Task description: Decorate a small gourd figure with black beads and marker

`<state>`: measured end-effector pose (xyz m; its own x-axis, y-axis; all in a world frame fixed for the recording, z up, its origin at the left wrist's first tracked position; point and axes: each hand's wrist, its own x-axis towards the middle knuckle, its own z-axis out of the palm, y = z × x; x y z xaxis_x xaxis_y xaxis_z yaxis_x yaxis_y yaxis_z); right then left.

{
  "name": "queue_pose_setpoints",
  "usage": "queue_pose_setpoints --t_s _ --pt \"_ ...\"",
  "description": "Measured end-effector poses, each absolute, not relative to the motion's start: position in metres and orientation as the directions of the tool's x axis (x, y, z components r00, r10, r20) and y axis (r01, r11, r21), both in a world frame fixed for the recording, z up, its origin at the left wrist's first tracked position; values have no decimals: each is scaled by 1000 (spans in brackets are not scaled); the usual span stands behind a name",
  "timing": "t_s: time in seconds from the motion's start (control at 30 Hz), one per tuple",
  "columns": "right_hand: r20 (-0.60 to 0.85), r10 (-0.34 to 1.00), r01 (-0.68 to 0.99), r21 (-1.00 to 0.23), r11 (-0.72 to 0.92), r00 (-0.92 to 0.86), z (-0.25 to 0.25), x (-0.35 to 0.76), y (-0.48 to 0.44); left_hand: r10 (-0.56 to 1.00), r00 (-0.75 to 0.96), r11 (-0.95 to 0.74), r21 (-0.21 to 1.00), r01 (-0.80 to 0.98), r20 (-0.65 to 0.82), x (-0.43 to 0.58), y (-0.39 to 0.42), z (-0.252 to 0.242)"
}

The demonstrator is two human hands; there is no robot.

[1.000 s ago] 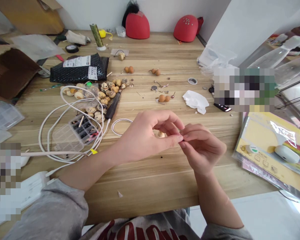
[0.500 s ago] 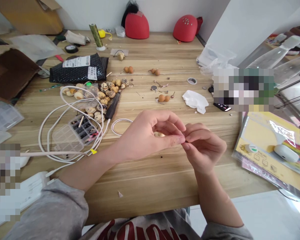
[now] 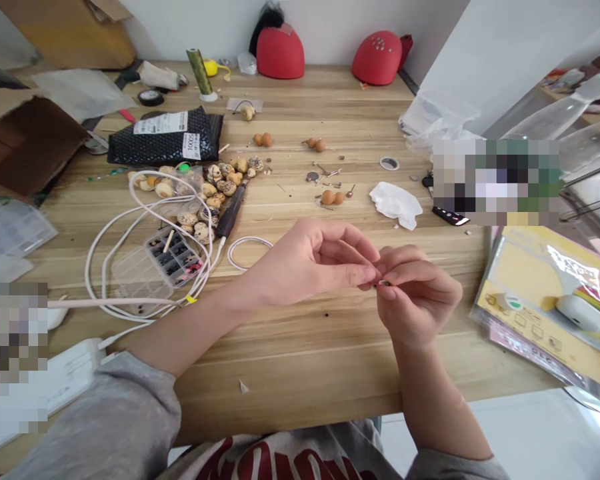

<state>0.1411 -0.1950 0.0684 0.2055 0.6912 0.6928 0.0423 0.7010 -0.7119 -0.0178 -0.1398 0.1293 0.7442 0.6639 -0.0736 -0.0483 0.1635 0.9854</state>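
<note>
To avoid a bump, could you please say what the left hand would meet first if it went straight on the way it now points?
The left hand would likely meet the right hand first, at its fingertips around a tiny dark piece; whether the hands touch is unclear.

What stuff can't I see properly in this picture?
All in the head view:
The tiny thing at the right hand: too small, and the fingers partly cover it, so I can't tell what it is.
Inside the black parcel: its wrapping hides it.
The red letters on the shirt: cut off by the bottom edge.
Things behind the blocky patch at the right: blurred into squares.
</note>
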Motion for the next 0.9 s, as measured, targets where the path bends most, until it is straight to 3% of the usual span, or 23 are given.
queue_pose_setpoints --t_s 0.33,0.57,0.9 --pt "615 766 -17 -778 628 185 71 144 -199 529 835 506 845 -172 -147 -9 -135 113" --pt "639 755 -44 -758 651 148 72 146 -201 525 839 508 844 -172 -144 -10 -137 115" --pt "684 718 41 -727 685 131 73 148 -200 563 815 450 877 -166 -135 -13 -140 117"
